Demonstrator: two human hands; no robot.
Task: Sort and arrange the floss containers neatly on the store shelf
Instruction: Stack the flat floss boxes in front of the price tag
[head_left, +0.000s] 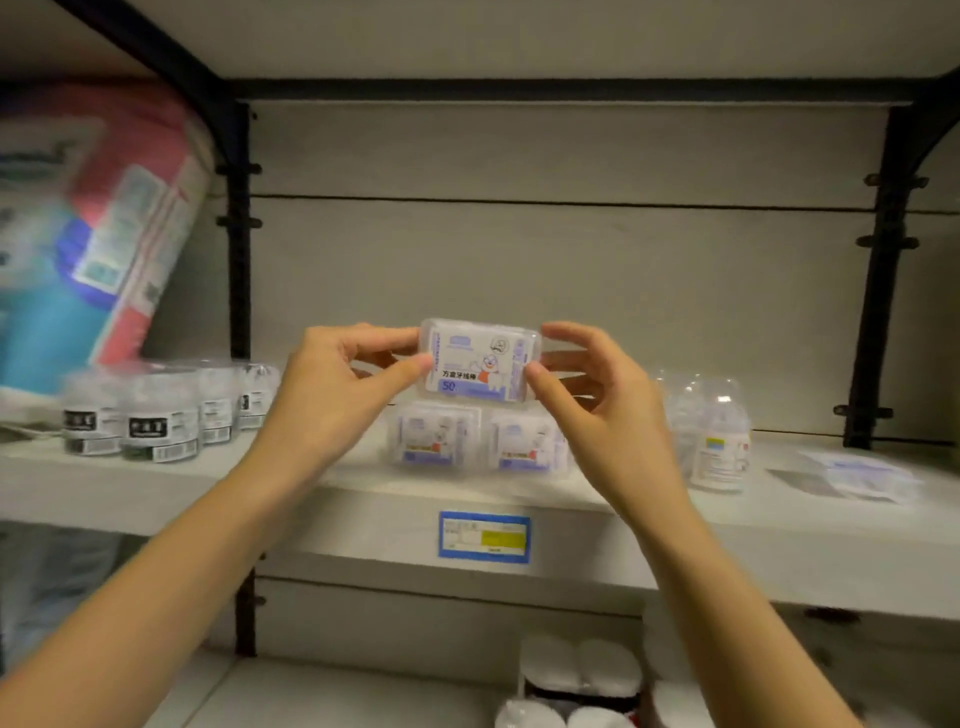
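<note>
A clear rectangular floss container (480, 361) with a white and blue label is held up in front of the shelf's back wall. My left hand (343, 379) pinches its left end and my right hand (592, 384) pinches its right end. Just below it, two more floss containers (436, 434) (527, 439) stand side by side on the grey shelf (363, 514). The held container hovers right above them; whether it touches them I cannot tell.
Round clear jars with black labels (156, 415) are grouped at the shelf's left. Clear bottles (719, 436) and a flat packet (852, 473) sit at the right. A large soft pack (88, 234) leans at far left. A blue price tag (484, 538) marks the shelf edge. White rolls (582, 675) lie below.
</note>
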